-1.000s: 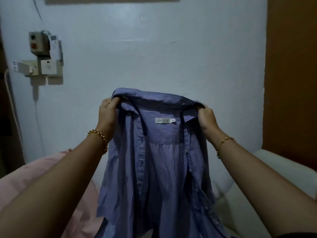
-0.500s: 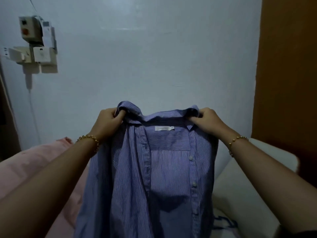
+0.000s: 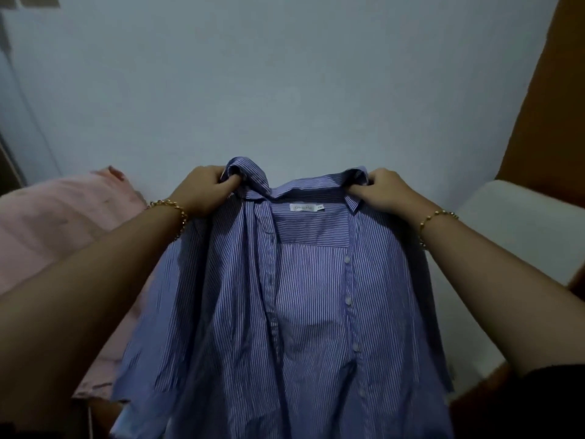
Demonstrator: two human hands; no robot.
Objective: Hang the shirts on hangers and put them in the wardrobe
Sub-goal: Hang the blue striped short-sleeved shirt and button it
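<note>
The striped shirt (image 3: 304,299) hangs open before the pale wall (image 3: 285,90), its hem cut off below (label print unreadable). The left hand (image 3: 202,191) and right hand (image 3: 384,193), well apart, each clutch a collar end, fingers curled.

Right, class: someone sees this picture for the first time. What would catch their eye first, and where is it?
A blue striped shirt fills the centre, held up with its front open before a pale wall. The left hand and right hand grip its collar, one at each end. Pink cloth lies low at the left.
</note>
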